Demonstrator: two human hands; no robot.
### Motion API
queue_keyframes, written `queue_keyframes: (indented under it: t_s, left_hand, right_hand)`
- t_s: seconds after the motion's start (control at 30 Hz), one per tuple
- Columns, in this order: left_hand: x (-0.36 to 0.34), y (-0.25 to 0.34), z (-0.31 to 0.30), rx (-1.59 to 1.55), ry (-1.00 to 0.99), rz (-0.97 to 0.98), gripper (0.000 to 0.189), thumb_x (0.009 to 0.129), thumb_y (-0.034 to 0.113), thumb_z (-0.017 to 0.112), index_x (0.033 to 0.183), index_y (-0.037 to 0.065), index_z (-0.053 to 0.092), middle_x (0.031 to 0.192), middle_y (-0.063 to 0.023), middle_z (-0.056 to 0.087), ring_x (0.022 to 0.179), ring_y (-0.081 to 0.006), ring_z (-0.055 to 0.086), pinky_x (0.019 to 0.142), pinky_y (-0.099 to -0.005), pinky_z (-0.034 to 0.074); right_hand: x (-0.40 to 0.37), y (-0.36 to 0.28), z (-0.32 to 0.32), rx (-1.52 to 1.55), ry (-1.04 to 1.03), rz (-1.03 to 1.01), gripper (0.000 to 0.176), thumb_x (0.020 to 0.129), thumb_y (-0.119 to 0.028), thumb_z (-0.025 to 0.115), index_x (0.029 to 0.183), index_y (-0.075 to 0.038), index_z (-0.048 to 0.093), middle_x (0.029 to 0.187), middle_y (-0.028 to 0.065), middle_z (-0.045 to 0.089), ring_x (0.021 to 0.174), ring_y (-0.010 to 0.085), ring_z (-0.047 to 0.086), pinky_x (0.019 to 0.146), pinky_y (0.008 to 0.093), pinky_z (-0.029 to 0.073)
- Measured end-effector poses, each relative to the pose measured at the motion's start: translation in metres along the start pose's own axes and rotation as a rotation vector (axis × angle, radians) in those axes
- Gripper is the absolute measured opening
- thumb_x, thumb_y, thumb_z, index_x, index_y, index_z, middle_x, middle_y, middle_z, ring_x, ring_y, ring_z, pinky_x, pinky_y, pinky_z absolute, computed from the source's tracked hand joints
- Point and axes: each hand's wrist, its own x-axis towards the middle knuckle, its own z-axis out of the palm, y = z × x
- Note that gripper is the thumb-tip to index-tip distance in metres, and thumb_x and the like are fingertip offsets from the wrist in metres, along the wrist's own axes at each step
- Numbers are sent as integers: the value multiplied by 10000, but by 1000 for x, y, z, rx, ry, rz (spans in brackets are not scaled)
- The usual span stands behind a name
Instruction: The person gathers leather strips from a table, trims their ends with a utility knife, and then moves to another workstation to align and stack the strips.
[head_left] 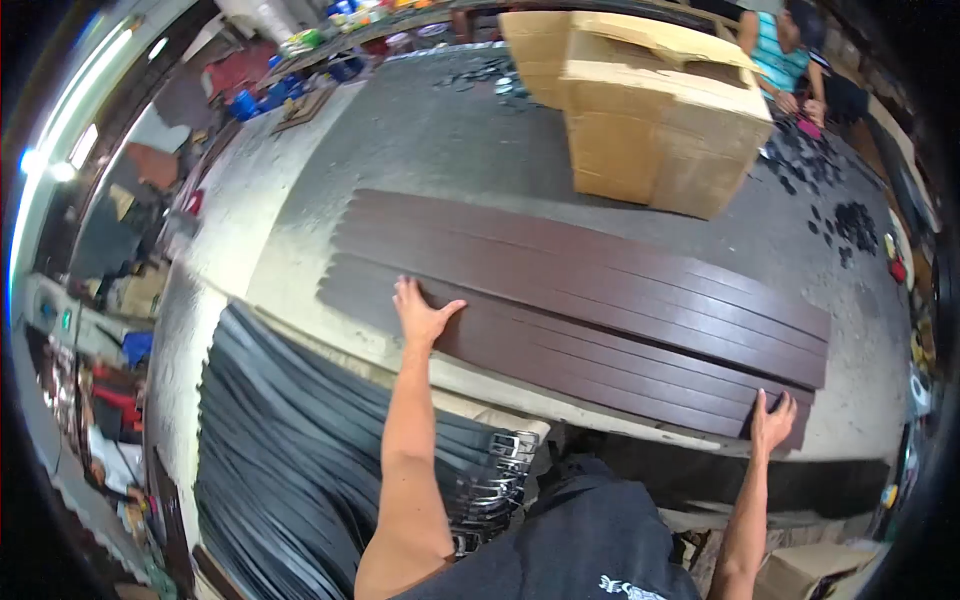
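Note:
Dark brown leather belt strips (520, 240) lie side by side on the table in two broad rows, with a narrow dark gap between them. Their left ends are rounded. My left hand (425, 315) rests with fingers spread on the left part of the nearer row (540, 350). At that row's right end, my right hand (772, 420) touches the strips, its thumb and fingers apart. Black belts (290, 430) with metal buckles (505, 465) are stacked close to my left forearm, below the table's near edge.
A big cardboard box (650, 120) stands on the table (430, 130) beyond the strips. Black scraps (855, 225) are scattered at the right, near a person in a striped top (780, 55). Another carton (815, 570) is at the lower right.

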Motion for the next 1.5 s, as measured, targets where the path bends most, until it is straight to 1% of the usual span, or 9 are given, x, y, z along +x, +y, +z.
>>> queue_keyframes:
  t_s: [0.2,0.37,0.63,0.87,0.97,1.1,1.23,1.37,1.5]
  left_hand:
    - [2,-14,15,-34,38,25,1096,637,585,791,1398,-73,357,1493,-268,270,1402,-389,223,1157,-461,160]
    - [3,-17,13,64,-29,6,1019,687,584,760,1447,54,336,1547,-169,192,1425,-370,162,1157,-515,145]
    - [13,0,21,106,-18,-341,1156,665,649,738,1467,-17,240,1563,-187,145,1447,-351,109,1153,-546,81]
    - [32,14,17,-232,57,-589,786,844,193,669,1480,43,232,1493,-208,315,1368,-338,338,1117,-488,257]
    - [45,-8,33,-658,396,-577,476,830,83,615,1268,-56,492,1204,-199,585,1043,-276,610,855,-409,484]
    - [60,-19,20,-1027,307,-769,63,775,-3,603,735,-39,569,705,-87,578,544,-162,514,464,-323,387]
    - [70,-21,22,-982,314,-775,220,699,12,585,589,76,407,561,-5,426,434,-111,378,383,-309,278]
    - [72,-57,4,-1266,406,-877,31,723,31,545,713,23,517,711,-71,537,559,-163,504,430,-331,368]
    - [62,-23,-59,-1303,551,-860,316,729,24,575,1033,-55,612,997,-126,610,801,-269,591,635,-457,486]
  right_hand:
    - [-3,6,-11,47,81,-57,585,737,-456,715,1076,13,628,1148,222,591,1108,384,530,942,483,418]
    - [2,29,5,121,-119,279,799,748,-505,707,1348,-36,464,1467,218,353,1384,370,278,1126,492,202]
    - [53,68,-2,172,-190,438,914,716,-486,748,1386,22,390,1455,218,374,1355,362,333,1112,455,269]
    - [71,72,-13,135,-128,463,815,665,-345,820,1300,31,476,1266,216,504,1207,366,481,1007,438,410]
    - [77,79,-14,185,-30,472,650,686,-218,802,1224,34,540,1213,243,524,1116,376,543,932,421,465]
    - [86,91,-27,454,-37,529,502,762,-150,759,1175,44,548,1089,214,623,890,319,649,748,398,546]
    - [100,101,-52,848,-249,639,505,837,-66,683,1270,14,438,964,174,630,708,207,660,531,279,530]
    - [115,110,-75,928,-273,592,513,852,-80,650,1296,10,409,887,132,602,628,168,625,507,275,513]
    - [125,95,-100,1030,-333,532,489,869,-108,635,1303,-17,429,904,75,588,675,124,587,583,278,510]
